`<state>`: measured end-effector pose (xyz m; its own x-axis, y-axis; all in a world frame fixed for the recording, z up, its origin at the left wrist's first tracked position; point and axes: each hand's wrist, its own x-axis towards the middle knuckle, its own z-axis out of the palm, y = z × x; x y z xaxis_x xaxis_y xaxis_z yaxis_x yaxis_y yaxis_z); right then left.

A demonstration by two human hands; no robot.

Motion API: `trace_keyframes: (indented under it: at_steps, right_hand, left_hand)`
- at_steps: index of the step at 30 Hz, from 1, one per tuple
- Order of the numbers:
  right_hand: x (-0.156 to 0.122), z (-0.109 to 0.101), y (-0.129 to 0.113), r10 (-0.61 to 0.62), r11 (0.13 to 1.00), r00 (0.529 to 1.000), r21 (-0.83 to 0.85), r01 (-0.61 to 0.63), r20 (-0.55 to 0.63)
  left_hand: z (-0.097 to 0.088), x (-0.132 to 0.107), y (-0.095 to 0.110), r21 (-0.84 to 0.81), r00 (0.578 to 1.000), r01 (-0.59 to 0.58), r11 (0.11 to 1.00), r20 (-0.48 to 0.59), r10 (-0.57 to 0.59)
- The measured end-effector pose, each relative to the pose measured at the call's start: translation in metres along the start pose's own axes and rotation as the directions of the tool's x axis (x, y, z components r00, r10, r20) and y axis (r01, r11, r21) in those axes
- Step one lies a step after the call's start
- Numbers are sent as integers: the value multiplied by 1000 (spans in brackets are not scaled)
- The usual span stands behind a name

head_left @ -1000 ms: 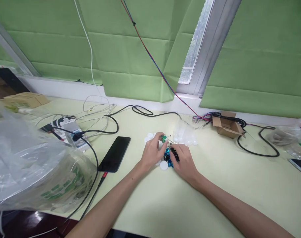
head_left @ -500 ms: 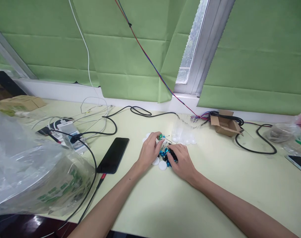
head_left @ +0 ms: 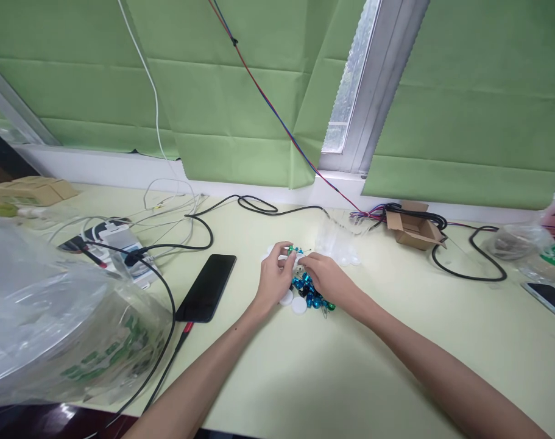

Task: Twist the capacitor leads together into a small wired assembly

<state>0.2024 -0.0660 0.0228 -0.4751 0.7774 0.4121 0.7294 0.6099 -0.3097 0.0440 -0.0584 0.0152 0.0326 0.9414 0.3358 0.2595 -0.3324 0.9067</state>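
My left hand [head_left: 274, 275] and my right hand [head_left: 326, 278] meet fingertip to fingertip over the pale green table [head_left: 359, 366]. Both pinch a small green part with thin wire legs [head_left: 292, 250] between them. Just below the hands lies a heap of small blue and green metallic parts [head_left: 310, 295]. Several white round discs [head_left: 298, 305] lie around the heap, some hidden under my left hand.
A black phone [head_left: 207, 288] lies left of my hands, with black and white cables [head_left: 186, 238] behind it. A big clear plastic bag [head_left: 53, 323] fills the left side. A clear bag of white discs [head_left: 335, 244], an open cardboard box [head_left: 413, 229] and more bags sit along the window wall.
My right hand has lifted off the heap of blue parts and moved up to my left hand's fingertips. The heap now shows uncovered. The view has shifted slightly.
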Motion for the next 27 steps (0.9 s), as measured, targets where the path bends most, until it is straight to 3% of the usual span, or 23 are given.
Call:
trace_keyframes:
  at_steps: [6, 12, 18, 27]
  right_hand:
    - [25, -2, -4, 59, 985, 988, -168, -35, 140]
    - [25, 6, -7, 98, 975, 977, -213, -57, 188]
    - [26, 6, -10, 164, 960, 938, -268, -80, 307]
    - [24, 6, -12, 176, 949, 941, -304, -84, 290]
  left_hand:
    - [-2, 0, -1, -41, 999, 26, 999, -36, -28]
    - [0, 0, -5, -3, 999, 4, 1000, -37, -4]
    - [1, 0, -2, 2, 999, 0, 1000, -38, 0]
    - [1, -1, 0, -16, 1000, -3, 1000, -29, 2]
